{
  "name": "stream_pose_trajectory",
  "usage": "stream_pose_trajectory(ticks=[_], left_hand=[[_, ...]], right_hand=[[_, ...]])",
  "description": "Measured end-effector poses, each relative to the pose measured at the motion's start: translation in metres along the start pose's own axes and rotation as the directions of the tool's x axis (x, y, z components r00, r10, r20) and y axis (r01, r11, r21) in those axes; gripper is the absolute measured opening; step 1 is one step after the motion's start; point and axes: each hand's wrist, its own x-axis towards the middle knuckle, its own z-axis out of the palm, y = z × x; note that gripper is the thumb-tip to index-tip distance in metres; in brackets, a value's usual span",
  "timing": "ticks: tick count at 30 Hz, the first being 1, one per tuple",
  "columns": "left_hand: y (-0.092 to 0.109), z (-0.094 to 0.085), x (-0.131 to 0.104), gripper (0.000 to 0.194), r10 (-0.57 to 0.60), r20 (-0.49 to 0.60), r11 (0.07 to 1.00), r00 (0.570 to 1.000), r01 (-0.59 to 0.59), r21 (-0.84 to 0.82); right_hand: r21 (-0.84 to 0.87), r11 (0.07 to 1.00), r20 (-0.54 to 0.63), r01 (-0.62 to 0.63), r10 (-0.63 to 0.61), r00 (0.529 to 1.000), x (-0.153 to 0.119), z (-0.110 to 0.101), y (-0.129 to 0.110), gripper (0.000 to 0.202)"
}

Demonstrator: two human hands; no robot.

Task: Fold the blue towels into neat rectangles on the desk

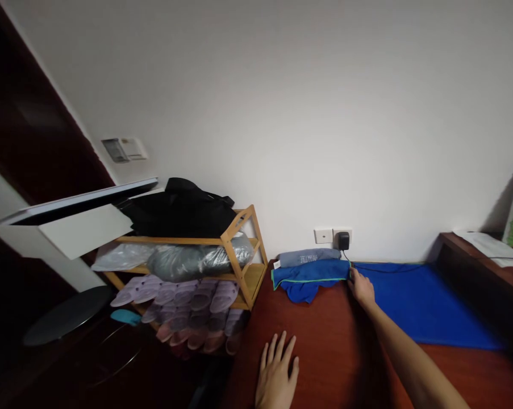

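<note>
Head view:

1. Green-edged blue cloth (311,272): on my reddish-brown desktop (320,335), near the wall, a loose fold spread toward me.
2. Grey-blue lettered cloth (309,258): directly behind it, touching.
3. My right hand (362,288): at the blue cloth's right end, fingers curled in close; whether they pinch the edge, I cannot tell.
4. My left hand (277,375): palm down on bare desktop, fingers spread, holding nothing, well apart from both cloths.
5. Black power adapter (343,240): in the wall socket just above; its thin cord drops beside my right fingers.
6. Handling note, my judgement: keep the touch light and low, clear of the cord; straighten along the green edge; smooth the loose fold flat with the left palm.
</note>
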Motion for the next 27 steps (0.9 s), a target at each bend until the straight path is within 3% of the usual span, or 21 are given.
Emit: stream_pose_trajectory(ticks=[6,11,15,21,25,27], left_hand=[[0.005,-0.005,-0.001,0.054,-0.036,0.021,0.999,0.999,0.036,0.008],[0.008,-0.009,-0.001,0.054,-0.052,0.038,0.998,0.998,0.053,-0.020],[0.008,-0.007,-0.002,0.053,-0.054,0.016,0.997,0.998,0.055,-0.055],[0.007,-0.010,-0.001,0.049,-0.072,-0.032,0.983,0.997,0.066,-0.172],[0.010,-0.018,-0.003,0.038,-0.123,-0.088,0.922,0.988,0.081,-0.379],[0.019,-0.024,-0.005,0.037,-0.192,-0.072,0.816,0.979,0.118,-0.566]], right_hand=[[0.144,0.989,-0.054,0.036,-0.028,0.998,0.003,-0.008,-0.013,0.033],[0.201,0.967,-0.134,0.159,-0.133,0.982,0.000,-0.048,-0.040,0.028],[0.205,0.921,-0.219,0.330,-0.286,0.933,0.001,-0.107,-0.088,0.025],[0.147,0.882,-0.310,0.447,-0.388,0.868,-0.014,-0.225,-0.169,0.026],[0.110,0.878,-0.247,0.465,-0.429,0.869,-0.045,-0.289,-0.203,0.022],[0.113,0.877,-0.179,0.466,-0.443,0.878,-0.065,-0.308,-0.214,0.019]])
